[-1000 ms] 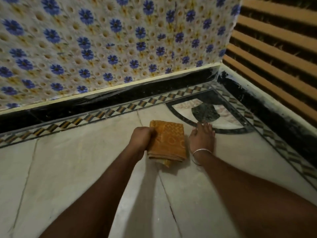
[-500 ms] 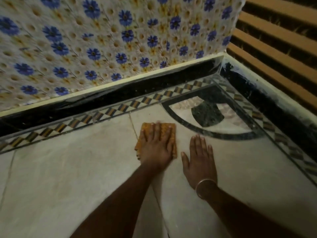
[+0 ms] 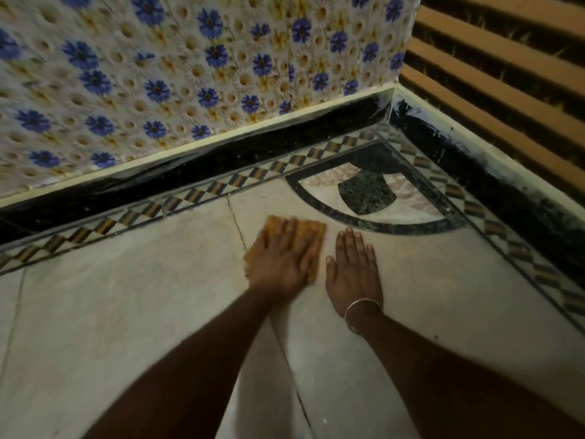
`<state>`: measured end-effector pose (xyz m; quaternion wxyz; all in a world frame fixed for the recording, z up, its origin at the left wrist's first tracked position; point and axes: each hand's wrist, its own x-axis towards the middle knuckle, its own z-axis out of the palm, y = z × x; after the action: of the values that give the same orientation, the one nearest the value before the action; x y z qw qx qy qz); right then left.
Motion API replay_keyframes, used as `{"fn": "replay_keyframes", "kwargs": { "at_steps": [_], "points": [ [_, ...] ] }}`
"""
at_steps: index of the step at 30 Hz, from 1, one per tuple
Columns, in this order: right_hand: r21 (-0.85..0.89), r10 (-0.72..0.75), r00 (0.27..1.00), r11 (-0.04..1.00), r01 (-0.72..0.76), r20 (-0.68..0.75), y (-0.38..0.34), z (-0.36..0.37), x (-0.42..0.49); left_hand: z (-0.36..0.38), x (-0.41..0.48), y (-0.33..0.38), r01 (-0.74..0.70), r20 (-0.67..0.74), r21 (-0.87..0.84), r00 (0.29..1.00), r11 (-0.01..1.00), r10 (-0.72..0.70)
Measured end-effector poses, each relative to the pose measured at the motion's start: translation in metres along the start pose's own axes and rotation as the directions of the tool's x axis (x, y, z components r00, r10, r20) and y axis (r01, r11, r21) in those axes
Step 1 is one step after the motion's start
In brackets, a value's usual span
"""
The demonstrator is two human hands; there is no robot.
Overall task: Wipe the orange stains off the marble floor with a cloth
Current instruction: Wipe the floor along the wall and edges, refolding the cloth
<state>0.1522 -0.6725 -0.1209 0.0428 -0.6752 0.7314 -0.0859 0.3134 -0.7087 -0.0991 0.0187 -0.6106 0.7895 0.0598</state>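
Observation:
A folded orange patterned cloth (image 3: 311,231) lies flat on the pale marble floor (image 3: 126,312), straddling a tile joint. My left hand (image 3: 280,263) presses flat on top of the cloth, fingers spread and pointing toward the wall, and covers most of it. My right hand (image 3: 353,270), with a silver bangle at the wrist, rests palm-down on the bare floor just right of the cloth and holds nothing. No distinct orange stains are clear to me on the marble around the hands.
A floral-papered wall (image 3: 190,74) with a black skirting (image 3: 221,163) runs along the far side. A slatted wooden wall (image 3: 506,74) closes the right. A checkered inlay border (image 3: 202,193) and a dark quarter-circle inlay (image 3: 367,193) fill the corner.
My left hand went from gripping the cloth's left edge to lying flat on top of it. The right hand slid back from the inlay to beside the cloth.

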Motion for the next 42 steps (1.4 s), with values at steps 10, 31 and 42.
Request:
{"fn": "replay_keyframes", "kwargs": {
  "at_steps": [10,31,42],
  "points": [
    [-0.022,0.021,1.000,1.000,-0.021,0.016,-0.004,0.001,-0.001,0.010,-0.060,0.019,0.028,-0.034,-0.054,0.999,0.998,-0.029],
    [0.189,-0.040,0.997,0.982,0.027,0.065,0.006,-0.009,-0.003,0.000,0.014,0.011,0.208,0.060,-0.121,0.977,0.970,-0.203],
    [0.587,0.087,0.993,0.801,-0.118,0.080,0.022,-0.038,-0.002,-0.026,-0.074,0.054,0.092,0.269,-0.189,0.962,0.978,-0.039]
  ]
}}
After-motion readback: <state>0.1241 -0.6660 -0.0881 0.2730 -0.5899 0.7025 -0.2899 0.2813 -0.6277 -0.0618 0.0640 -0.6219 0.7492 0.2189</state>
